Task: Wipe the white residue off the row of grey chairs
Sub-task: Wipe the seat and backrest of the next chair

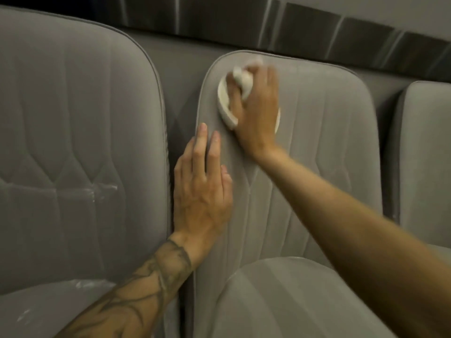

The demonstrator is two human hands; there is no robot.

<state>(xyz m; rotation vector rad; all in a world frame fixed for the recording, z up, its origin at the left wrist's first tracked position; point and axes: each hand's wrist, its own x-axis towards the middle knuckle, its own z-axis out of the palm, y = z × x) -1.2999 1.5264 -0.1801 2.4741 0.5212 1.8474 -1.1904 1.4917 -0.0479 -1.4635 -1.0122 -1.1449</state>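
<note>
A row of grey padded chairs fills the view. My right hand (256,106) is closed on a white cleaning pad (225,106) and presses it against the upper left of the middle chair's backrest (329,142). My left hand (202,186) lies flat, fingers apart, on the left edge of that same backrest. White residue (102,191) streaks the lower backrest of the left chair (73,106), and more white marks (87,285) show on its seat edge.
A third chair (427,154) stands at the right edge. The middle chair's seat cushion (292,301) lies below my arms. Behind the chairs runs a grey wall with a dark tiled band (317,20).
</note>
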